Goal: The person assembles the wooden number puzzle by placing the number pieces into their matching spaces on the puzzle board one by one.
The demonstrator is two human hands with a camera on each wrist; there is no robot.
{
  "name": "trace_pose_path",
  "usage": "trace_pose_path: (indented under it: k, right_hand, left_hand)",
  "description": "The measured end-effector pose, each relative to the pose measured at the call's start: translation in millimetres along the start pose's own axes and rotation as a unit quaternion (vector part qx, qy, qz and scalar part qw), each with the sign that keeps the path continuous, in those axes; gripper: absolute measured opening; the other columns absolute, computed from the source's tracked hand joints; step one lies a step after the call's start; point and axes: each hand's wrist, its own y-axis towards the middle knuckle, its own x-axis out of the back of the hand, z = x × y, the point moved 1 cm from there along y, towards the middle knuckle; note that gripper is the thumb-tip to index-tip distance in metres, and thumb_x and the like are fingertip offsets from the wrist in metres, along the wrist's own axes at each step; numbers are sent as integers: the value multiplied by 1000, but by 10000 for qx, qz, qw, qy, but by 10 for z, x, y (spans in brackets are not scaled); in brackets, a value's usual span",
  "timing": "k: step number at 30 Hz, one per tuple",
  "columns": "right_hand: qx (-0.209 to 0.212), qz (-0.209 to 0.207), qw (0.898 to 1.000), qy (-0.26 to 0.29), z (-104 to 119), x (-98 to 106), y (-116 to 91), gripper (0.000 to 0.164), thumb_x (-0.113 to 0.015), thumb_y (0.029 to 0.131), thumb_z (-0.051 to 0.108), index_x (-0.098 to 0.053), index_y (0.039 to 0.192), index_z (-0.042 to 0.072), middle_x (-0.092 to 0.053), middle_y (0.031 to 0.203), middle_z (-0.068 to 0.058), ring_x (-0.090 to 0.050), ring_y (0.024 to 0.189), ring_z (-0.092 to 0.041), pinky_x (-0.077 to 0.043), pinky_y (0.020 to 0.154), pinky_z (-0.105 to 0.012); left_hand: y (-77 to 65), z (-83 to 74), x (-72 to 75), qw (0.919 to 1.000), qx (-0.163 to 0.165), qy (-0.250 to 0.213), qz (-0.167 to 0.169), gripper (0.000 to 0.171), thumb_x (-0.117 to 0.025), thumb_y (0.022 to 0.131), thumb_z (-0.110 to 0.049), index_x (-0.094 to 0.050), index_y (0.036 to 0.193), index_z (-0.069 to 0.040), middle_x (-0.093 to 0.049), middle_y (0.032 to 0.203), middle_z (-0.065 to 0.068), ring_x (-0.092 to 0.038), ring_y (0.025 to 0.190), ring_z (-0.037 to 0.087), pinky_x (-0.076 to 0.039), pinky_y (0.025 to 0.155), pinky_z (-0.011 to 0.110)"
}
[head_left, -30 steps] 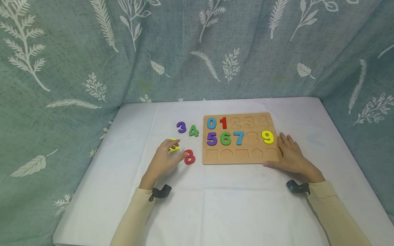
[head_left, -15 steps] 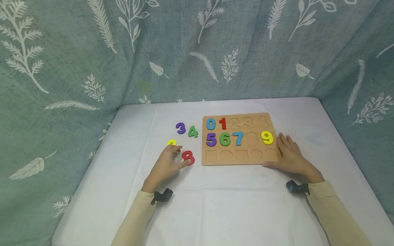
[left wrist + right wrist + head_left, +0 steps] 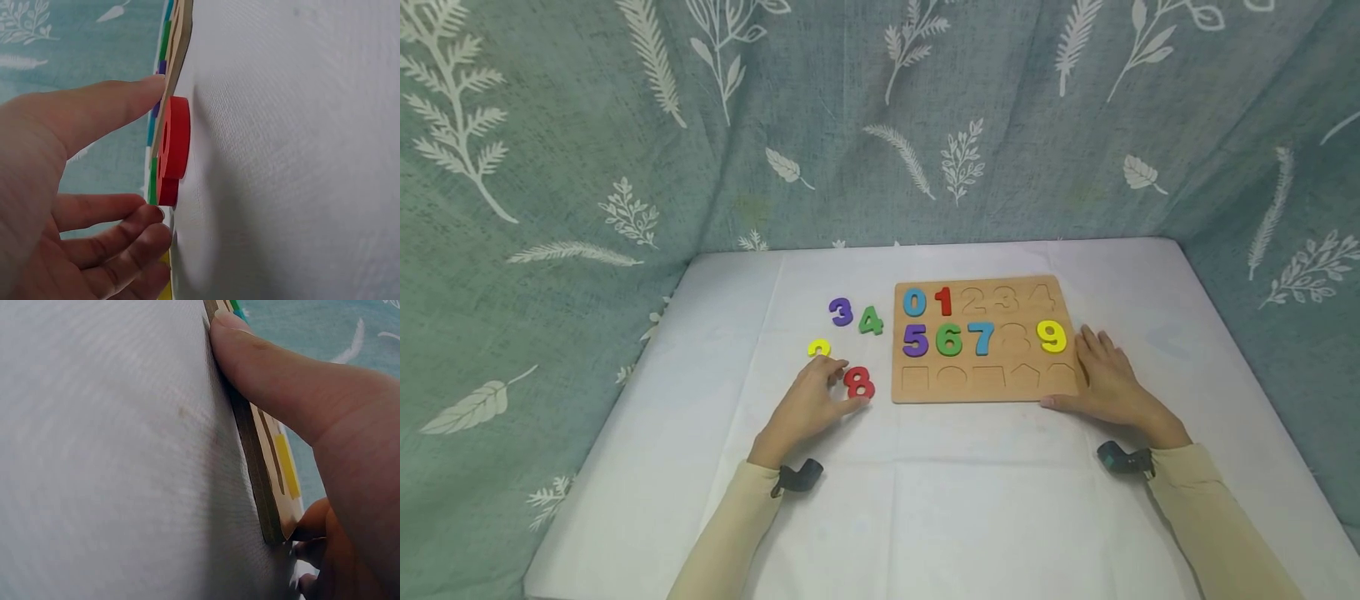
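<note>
In the head view my left hand is low over the table, its thumb and fingers spread around a red number 8. The left wrist view has the red 8 lying flat on the cloth, between thumb and fingertips; whether a finger touches it I cannot tell. A yellow number piece is partly hidden behind that hand. My right hand rests against the right edge of the wooden number board. Its thumb lies along the front edge, its fingers beside the right side.
A purple 3 and a green 4 lie left of the board. Blue 0, red 1, purple 5, green 6, blue 7 and yellow 9 sit in the board. White cloth covers the table; a patterned curtain surrounds it.
My left hand has moved slightly toward the front and right, from over the yellow piece to around the red 8. More of the 8 shows. The right hand has stayed in place.
</note>
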Motion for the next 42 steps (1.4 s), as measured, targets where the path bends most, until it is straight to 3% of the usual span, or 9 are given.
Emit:
trace_pose_path:
  k: [10, 18, 42]
  right_hand:
    - [19, -89, 10000, -29, -7, -7, -10, 138, -82, 75, 66, -6, 160, -12, 0, 167, -38, 8, 155, -59, 1, 122, -75]
    - [24, -126, 9999, -8, 7, -8, -17, 137, -82, 75, 64, -7, 160, -12, -1, 167, -39, 7, 155, -59, 0, 122, -75]
    - [-4, -7, 10000, 31, -25, -20, 4, 139, -81, 75, 67, -4, 161, -10, 1, 168, -36, 9, 156, -58, 3, 122, -75]
  left_hand:
    - [6, -27, 10, 9997, -197, 118, 13, 78, -89, 79, -46, -62, 139, -5, -60, 109, 6, -55, 99, 20, -55, 85, 37]
    - [31, -49, -18, 9991, -201, 369, 76, 76, -90, 78, -44, -63, 138, -4, -61, 112, 6, -55, 102, 20, -57, 91, 37]
    - [43, -58, 19, 9990, -278, 334, 64, 68, -88, 79, -42, -66, 131, -3, -62, 110, 5, -56, 100, 19, -58, 91, 36]
